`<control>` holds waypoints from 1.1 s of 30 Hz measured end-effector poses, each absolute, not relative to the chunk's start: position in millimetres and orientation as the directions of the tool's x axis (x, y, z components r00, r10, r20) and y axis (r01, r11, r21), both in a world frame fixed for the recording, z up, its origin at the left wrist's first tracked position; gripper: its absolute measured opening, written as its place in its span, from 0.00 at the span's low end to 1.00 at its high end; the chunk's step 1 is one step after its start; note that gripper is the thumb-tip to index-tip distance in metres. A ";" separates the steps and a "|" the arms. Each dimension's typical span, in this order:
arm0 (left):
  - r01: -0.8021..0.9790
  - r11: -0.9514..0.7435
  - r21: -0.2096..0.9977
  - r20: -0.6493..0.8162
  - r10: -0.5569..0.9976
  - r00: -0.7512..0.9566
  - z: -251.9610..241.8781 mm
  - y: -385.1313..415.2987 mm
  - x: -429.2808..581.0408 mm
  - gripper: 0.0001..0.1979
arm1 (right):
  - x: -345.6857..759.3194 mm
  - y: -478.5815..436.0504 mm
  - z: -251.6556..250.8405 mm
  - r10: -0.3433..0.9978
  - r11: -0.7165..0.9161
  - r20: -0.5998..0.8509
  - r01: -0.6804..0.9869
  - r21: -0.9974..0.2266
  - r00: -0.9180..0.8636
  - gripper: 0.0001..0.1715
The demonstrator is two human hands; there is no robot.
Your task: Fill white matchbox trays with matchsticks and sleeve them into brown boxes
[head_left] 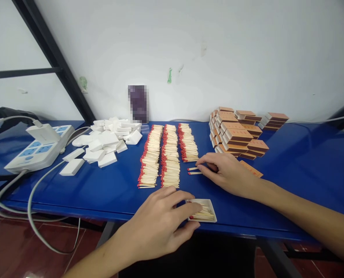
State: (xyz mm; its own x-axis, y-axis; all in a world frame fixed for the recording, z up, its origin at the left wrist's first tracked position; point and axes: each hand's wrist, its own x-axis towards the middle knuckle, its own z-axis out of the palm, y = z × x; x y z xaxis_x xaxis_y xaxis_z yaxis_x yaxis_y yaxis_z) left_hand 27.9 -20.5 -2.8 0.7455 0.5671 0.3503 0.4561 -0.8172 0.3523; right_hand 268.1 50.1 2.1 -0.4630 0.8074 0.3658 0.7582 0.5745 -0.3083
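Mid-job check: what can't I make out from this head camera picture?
All in the head view:
Dark upright rectangular object: pixelated blur, so it cannot be identified.
Stacked orange cardboard matchbox sleeves: the print is too small to read.
Small white cardboard tray: the left hand covers its left end, hiding the match count.
Loose red-tipped wooden matches: the right hand covers their right ends, so the grip is unclear.

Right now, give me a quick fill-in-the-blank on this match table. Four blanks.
1. The left hand grips a white tray holding ____.
2. The right hand touches loose sticks next to the ____ row of three.
3. The orange boxes are stacked on a ____ table.
4. The power strip sits at the table's ____ end.

Missing words: matches; rightmost; blue; left.
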 end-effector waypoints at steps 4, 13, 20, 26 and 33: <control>0.453 -0.817 0.356 0.348 0.566 0.748 -3.4 -19.9 27.3 0.10 | 268.0 50.0 2.8 0.815 0.565 0.349 0.767 -0.305 -0.462 0.13; 0.461 -0.812 0.358 0.341 0.573 0.745 -4.0 -22.3 26.6 0.10 | 267.5 48.5 7.7 0.816 0.571 0.332 0.749 -0.335 -0.474 0.14; 0.466 -0.812 0.351 0.341 0.574 0.744 -2.8 -21.8 27.4 0.10 | 269.5 50.7 1.3 0.810 0.573 0.348 0.763 -0.298 -0.472 0.18; 0.467 -0.815 0.343 0.348 0.572 0.743 -3.1 -21.9 27.1 0.10 | 270.4 51.6 -1.5 0.799 0.587 0.350 0.759 -0.281 -0.488 0.18; 0.463 -0.817 0.344 0.355 0.570 0.741 -2.9 -22.0 27.1 0.10 | 269.6 50.9 0.6 0.791 0.600 0.349 0.750 -0.277 -0.503 0.17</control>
State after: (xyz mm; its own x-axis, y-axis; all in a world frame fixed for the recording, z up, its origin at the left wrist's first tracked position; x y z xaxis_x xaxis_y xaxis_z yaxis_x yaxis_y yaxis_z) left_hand 27.1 -22.0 -2.9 0.7414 0.5695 0.3550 0.4629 -0.8170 0.3440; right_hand 269.6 50.9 0.6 -0.5033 0.7906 0.3489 0.7505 0.6000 -0.2770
